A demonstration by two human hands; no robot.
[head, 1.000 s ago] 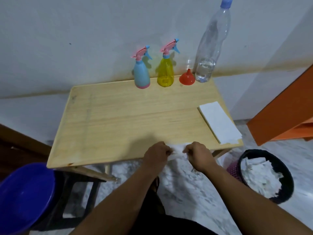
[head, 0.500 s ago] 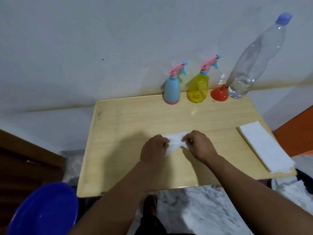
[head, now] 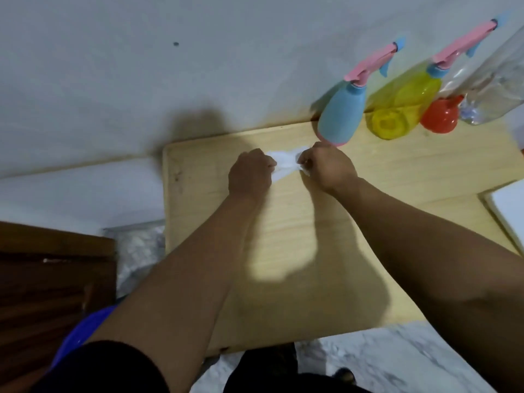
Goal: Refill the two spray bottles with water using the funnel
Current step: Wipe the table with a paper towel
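Observation:
A blue spray bottle [head: 341, 113] and a yellow spray bottle [head: 402, 106], both with pink triggers, stand at the back of the wooden table [head: 326, 251] by the wall. The red funnel [head: 439, 114] sits mouth down to their right, next to a large clear water bottle [head: 499, 89]. My left hand [head: 249, 174] and my right hand [head: 326, 168] pinch a white tissue [head: 285, 163] between them, low over the table just in front of the blue bottle.
A stack of white tissue [head: 509, 205] lies at the table's right edge. A blue basin [head: 82, 330] sits low at the left beside dark wooden furniture [head: 51, 279]. The floor is marbled grey.
Both hands have carried the tissue from the table's front edge toward the back, close to the blue bottle. The view has swung left and downward.

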